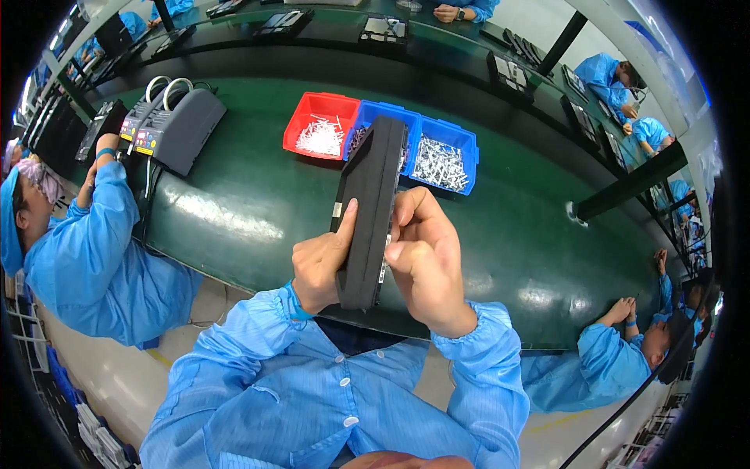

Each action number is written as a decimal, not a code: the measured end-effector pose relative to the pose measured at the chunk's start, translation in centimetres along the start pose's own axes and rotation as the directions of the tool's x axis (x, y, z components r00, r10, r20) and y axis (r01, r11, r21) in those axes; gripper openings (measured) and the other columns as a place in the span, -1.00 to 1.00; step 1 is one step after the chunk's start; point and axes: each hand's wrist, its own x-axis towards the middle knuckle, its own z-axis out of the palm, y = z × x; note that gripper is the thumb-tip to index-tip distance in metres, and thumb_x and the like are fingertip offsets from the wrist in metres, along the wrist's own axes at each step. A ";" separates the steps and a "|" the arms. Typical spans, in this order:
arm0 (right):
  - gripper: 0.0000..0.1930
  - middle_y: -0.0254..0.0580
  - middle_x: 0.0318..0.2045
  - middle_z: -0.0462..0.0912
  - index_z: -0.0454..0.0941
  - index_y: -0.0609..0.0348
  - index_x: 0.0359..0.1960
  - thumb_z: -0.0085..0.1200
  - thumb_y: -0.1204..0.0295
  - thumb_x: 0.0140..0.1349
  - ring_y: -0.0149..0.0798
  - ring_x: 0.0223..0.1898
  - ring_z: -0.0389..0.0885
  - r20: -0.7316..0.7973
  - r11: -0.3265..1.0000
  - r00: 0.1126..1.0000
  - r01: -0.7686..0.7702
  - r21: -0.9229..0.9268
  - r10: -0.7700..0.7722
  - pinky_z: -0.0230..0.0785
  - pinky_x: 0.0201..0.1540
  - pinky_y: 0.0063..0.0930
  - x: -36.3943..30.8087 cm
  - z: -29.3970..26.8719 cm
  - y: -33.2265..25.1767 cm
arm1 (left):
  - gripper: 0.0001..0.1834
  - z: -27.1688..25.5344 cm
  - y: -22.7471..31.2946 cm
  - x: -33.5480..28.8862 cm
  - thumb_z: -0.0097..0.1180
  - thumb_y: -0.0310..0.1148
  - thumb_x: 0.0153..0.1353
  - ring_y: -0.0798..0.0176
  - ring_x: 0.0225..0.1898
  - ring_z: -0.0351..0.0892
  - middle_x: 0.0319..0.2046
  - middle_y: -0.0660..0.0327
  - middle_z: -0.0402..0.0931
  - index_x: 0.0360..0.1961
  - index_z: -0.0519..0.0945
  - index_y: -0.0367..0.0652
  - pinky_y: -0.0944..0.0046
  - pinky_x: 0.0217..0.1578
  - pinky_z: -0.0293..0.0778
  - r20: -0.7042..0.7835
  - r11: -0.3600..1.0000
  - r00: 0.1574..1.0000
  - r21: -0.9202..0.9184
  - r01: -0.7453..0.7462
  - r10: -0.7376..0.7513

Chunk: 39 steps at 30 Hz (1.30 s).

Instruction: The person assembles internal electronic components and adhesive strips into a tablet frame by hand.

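A flat black device casing (366, 219) is tipped up on its long edge in front of me, above the near part of the green table. My left hand (319, 262) grips its lower left side, thumb stretched along the dark face. On the other side, my right hand (426, 262) has its thumb and fingers curled together against the casing's right face. Whatever may be between those fingertips is hidden. Just beyond stand a red bin (337, 105) of small white pieces, a blue bin (394, 112) partly covered by the casing, and another blue bin (471, 156) of small silvery pieces.
Two grey boxes with white looped tubes (186, 129) stand at the back left of the green table (258, 187). A co-worker (86, 250) sits at left, another (609, 356) at right. Behind runs a dark line carrying flat devices (384, 30). A black post (633, 184) rises at right.
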 end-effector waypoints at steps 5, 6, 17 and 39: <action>-0.64 -0.28 -0.24 0.29 0.18 0.14 -0.14 -0.11 0.66 -0.01 -0.42 -0.19 0.28 0.079 0.984 0.981 0.179 0.012 -0.180 0.21 -0.03 -0.44 -1.0 1.2 1.1 | -0.31 0.2 -0.1 -0.3 0.28 -0.51 -0.04 0.28 -0.67 0.56 -0.60 0.11 0.58 0.19 0.43 -0.54 0.33 -0.63 0.43 0.004 0.998 0.999 -0.052 0.033 -0.033; -0.63 -0.27 -0.23 0.30 0.20 0.16 -0.12 -0.09 0.66 0.00 -0.42 -0.19 0.29 0.088 0.980 0.976 0.200 -0.025 -0.197 0.22 -0.03 -0.45 -0.9 0.9 1.3 | -0.31 0.1 -0.2 -0.4 0.28 -0.51 -0.04 0.28 -0.67 0.56 -0.60 0.11 0.58 0.19 0.43 -0.54 0.33 -0.63 0.43 0.007 0.998 0.999 -0.050 0.033 -0.032; -0.69 -0.30 -0.31 0.42 0.33 0.28 -0.06 0.07 0.61 0.15 -0.49 -0.24 0.40 -0.013 0.997 0.999 0.037 -0.067 -0.038 0.31 -0.15 -0.57 0.4 0.3 -0.3 | -0.37 -0.7 0.2 -0.2 0.28 -0.54 -0.04 0.29 -0.68 0.56 -0.50 0.04 0.64 0.13 0.49 -0.55 0.34 -0.64 0.42 0.062 0.997 0.996 -0.015 0.071 -0.070; -0.48 -0.18 -0.23 0.37 0.19 0.20 0.08 0.01 0.63 0.03 -0.38 -0.25 0.45 -0.018 0.997 0.998 0.053 0.059 -0.052 0.44 -0.20 -0.42 -0.6 2.9 0.7 | -0.23 4.5 4.2 -1.3 0.36 -0.43 -0.17 0.15 -0.56 0.63 -0.34 -0.09 0.66 0.17 0.47 -0.49 0.23 -0.56 0.51 0.018 0.891 0.999 -0.453 -0.019 0.031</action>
